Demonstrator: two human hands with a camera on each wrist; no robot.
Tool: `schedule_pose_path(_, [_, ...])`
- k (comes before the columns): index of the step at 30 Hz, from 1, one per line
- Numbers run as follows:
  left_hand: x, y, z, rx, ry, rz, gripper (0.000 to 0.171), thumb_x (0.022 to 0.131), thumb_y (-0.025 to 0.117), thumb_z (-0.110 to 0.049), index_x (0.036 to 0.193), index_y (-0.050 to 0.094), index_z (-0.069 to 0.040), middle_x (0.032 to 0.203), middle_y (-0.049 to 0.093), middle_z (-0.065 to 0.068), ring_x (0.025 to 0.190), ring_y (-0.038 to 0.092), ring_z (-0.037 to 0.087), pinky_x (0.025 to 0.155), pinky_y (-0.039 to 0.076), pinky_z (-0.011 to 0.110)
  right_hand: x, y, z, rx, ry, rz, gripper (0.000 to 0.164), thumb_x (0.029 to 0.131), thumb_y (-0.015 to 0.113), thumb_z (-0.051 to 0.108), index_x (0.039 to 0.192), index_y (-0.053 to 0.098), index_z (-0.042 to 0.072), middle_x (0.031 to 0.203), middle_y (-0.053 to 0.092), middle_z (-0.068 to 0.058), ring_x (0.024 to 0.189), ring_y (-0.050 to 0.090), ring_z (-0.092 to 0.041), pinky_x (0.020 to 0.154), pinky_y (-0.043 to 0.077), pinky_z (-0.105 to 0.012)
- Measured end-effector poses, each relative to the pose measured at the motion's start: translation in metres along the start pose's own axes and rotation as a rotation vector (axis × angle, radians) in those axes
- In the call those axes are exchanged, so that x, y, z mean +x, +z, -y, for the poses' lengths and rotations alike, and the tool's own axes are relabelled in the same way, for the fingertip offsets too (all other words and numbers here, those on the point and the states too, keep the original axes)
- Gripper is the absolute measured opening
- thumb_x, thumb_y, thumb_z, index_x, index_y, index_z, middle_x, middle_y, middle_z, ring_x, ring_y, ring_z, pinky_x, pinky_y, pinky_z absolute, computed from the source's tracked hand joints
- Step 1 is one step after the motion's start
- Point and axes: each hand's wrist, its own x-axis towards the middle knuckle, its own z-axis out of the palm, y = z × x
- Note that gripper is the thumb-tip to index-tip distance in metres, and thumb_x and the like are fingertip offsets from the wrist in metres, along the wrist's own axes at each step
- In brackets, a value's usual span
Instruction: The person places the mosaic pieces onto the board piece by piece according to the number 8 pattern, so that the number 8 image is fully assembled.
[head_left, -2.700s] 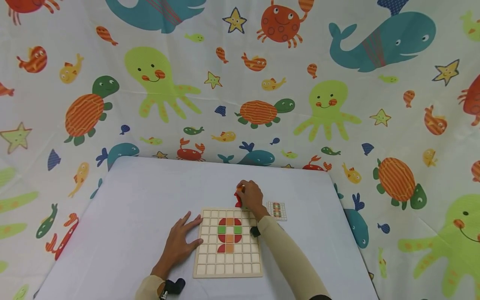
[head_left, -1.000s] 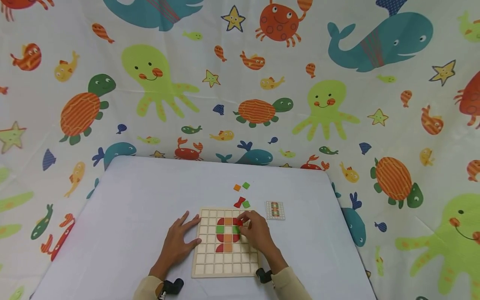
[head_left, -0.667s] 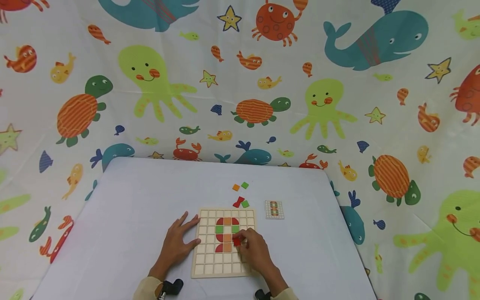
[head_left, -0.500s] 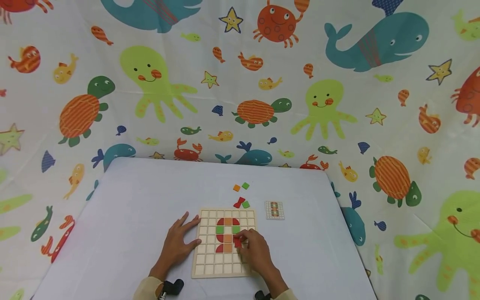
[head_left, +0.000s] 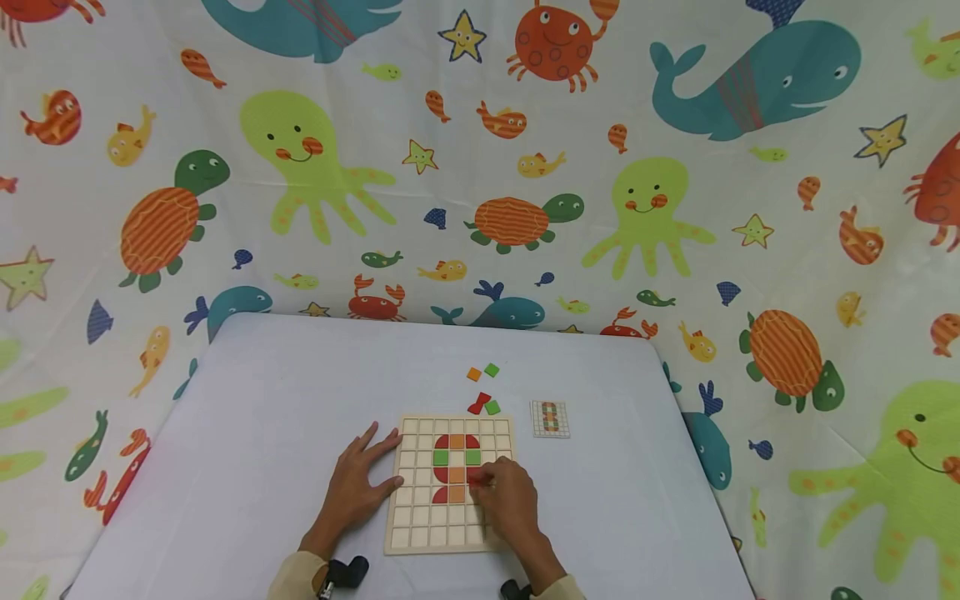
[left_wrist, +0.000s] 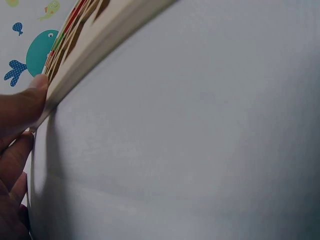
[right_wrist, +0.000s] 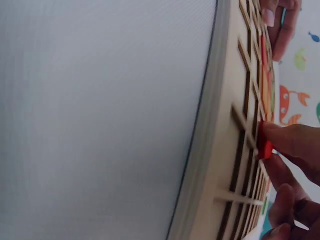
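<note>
A wooden grid board [head_left: 420, 537] lies on the white table, with red, orange and green tiles forming a pattern in its middle cells. My right hand [head_left: 510, 500] pinches a red tile [right_wrist: 264, 141] between thumb and fingertips, low over the cells right of the lowest orange tile [head_left: 457, 494]. In the head view the fingers mostly hide this tile. At the board's left edge, my left hand [head_left: 356, 479] is spread, thumb and fingertips touching the frame. The left wrist view shows its thumb [left_wrist: 37, 92] against the board's rim.
Beyond the board lie an orange tile [head_left: 474, 375], a green tile [head_left: 492, 369], red loose tiles [head_left: 479, 403] and another green tile [head_left: 492, 407]. A small pattern card [head_left: 551, 419] lies right of them. A sea-animal curtain [head_left: 450, 125] hangs behind the table.
My right hand has come from the loose tiles back to the board with a red tile, then down to the lower cells, where its fingers turned slightly. My left hand stayed at the board's edge.
</note>
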Motion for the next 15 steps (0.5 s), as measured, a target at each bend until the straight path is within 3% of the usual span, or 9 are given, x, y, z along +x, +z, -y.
schedule_pose_path(7, [0.0005,0.0011,0.0004,0.005,-0.001,0.001,0.069,0.08,0.091,-0.022,0.144,0.067,-0.011,0.159,0.055,0.02,0.152,0.043,0.05,0.124,0.031,0.07,-0.0042,-0.0011,0.0067,-0.053,0.05,0.021,0.011,0.078,0.094,0.017,0.081,0.086,0.023,0.079,0.071,0.013,0.08,0.066,-0.008,0.064,0.052,-0.026])
schedule_pose_path(15, [0.0003,0.0001,-0.0009,0.0,0.001,-0.004,0.07,0.079,0.091,-0.021,0.144,0.067,-0.01,0.159,0.054,0.021,0.151,0.043,0.051,0.123,0.031,0.071,-0.004,0.0015,0.0087,-0.008,0.103,0.007,0.018,0.079,0.094,0.018,0.076,0.078,0.026,0.071,0.063,0.015,0.067,0.053,0.0,0.055,0.042,-0.021])
